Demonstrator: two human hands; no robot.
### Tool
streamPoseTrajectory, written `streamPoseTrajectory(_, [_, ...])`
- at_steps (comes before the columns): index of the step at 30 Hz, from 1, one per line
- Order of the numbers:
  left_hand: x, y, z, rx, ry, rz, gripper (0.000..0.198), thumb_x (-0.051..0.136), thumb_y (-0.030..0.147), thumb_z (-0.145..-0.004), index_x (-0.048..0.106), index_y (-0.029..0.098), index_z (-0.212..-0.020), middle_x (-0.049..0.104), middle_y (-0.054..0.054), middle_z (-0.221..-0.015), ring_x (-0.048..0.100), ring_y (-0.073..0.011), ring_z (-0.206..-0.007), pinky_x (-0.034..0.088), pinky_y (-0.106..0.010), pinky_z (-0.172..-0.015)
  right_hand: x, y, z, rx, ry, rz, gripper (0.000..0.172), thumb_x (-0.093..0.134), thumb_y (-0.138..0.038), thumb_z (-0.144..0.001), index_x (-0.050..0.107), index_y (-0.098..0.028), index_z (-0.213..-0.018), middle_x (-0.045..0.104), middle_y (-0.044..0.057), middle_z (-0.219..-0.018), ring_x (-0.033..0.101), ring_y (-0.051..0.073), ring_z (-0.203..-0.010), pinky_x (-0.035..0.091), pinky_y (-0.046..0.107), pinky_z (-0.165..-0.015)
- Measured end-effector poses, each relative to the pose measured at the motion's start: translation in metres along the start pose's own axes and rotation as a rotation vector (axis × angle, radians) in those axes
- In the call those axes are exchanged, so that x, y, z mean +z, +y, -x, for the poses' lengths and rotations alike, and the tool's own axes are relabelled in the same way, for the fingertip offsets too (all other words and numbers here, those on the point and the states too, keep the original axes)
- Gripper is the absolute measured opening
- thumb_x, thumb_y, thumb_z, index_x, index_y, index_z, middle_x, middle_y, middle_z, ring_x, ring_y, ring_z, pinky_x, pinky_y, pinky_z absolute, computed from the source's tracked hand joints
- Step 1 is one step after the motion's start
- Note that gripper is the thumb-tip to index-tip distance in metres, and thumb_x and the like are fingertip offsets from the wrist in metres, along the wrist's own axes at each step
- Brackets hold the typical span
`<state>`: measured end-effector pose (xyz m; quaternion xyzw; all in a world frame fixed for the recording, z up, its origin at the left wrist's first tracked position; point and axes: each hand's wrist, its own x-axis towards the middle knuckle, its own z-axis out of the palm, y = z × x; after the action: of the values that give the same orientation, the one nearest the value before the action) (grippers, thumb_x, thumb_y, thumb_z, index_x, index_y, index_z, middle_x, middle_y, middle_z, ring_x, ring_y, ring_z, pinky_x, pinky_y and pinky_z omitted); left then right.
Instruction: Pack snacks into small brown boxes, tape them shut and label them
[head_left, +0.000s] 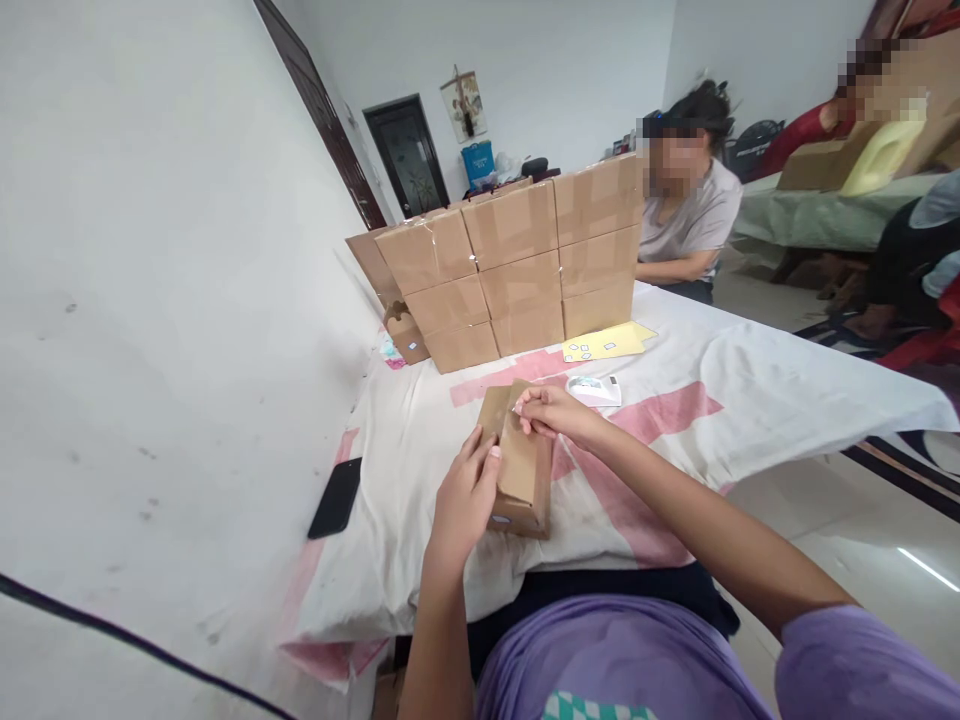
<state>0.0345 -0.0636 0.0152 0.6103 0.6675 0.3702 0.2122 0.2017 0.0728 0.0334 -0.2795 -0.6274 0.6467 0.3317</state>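
A small brown cardboard box (527,465) lies in front of me on the cloth-covered table, its long top seam running away from me. My left hand (466,490) presses on its left side, thumb and fingers gripping the top edge. Above the far half of the seam, my right hand (549,412) is closed in a pinch. A shiny clear strip (517,408) that looks like tape shows at the fingertips. Just beyond that hand sits a white tape-dispenser-like item (593,391). A small pale label (501,519) marks the box's near end.
Several taped cardboard boxes (521,265) form a wall at the back. Before it lies a yellow sheet (609,343) with small stickers. A black phone (335,498) rests by the left wall. Across the table sits a person (686,220); others work at the far right.
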Motion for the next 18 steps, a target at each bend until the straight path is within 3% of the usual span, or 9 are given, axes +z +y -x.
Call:
streamPoseTrajectory(4, [-0.002, -0.005, -0.005, 0.036, -0.041, -0.01, 0.048, 0.051, 0.037, -0.098, 0.057, 0.025, -0.143, 0.036, -0.007, -0.164, 0.034, -0.0274, -0.152, 0.025, -0.049, -0.126, -0.001, -0.001, 0.001, 0.006, -0.014, 0.01, 0.017, 0.069, -0.027, -0.072, 0.055, -0.018, -0.075, 0.067, -0.001, -0.057, 0.036, 0.005, -0.036, 0.02, 0.02, -0.039])
streamPoseTrajectory(8, [0.0, -0.013, -0.007, 0.061, -0.076, -0.058, 0.056, 0.05, 0.035, -0.097, 0.046, 0.028, -0.153, 0.032, -0.008, -0.165, 0.024, -0.0308, -0.155, 0.023, -0.056, -0.125, 0.001, -0.003, 0.002, -0.005, -0.003, 0.02, 0.022, 0.072, -0.032, -0.072, 0.055, -0.018, -0.076, 0.067, -0.002, -0.057, 0.036, 0.004, -0.036, 0.02, 0.02, -0.039])
streamPoseTrajectory(12, [0.002, -0.014, -0.005, 0.111, -0.057, -0.213, 0.046, 0.047, 0.036, -0.099, 0.058, 0.028, -0.143, 0.033, -0.008, -0.165, 0.023, -0.0348, -0.155, 0.023, -0.063, -0.122, 0.002, -0.011, -0.002, -0.007, -0.013, 0.051, 0.019, 0.07, -0.031, -0.074, 0.056, -0.018, -0.076, 0.067, -0.002, -0.057, 0.037, 0.005, -0.036, 0.023, 0.02, -0.039])
streamPoseTrajectory(18, [0.002, -0.012, -0.003, 0.13, -0.062, -0.264, 0.047, 0.045, 0.037, -0.099, 0.058, 0.026, -0.143, 0.033, -0.01, -0.165, 0.026, -0.0331, -0.154, 0.03, -0.059, -0.12, 0.012, -0.017, -0.015, 0.09, 0.004, 0.119, 0.01, 0.063, -0.021, -0.08, 0.055, -0.019, -0.074, 0.067, -0.001, -0.056, 0.038, 0.005, -0.033, 0.024, 0.019, -0.036])
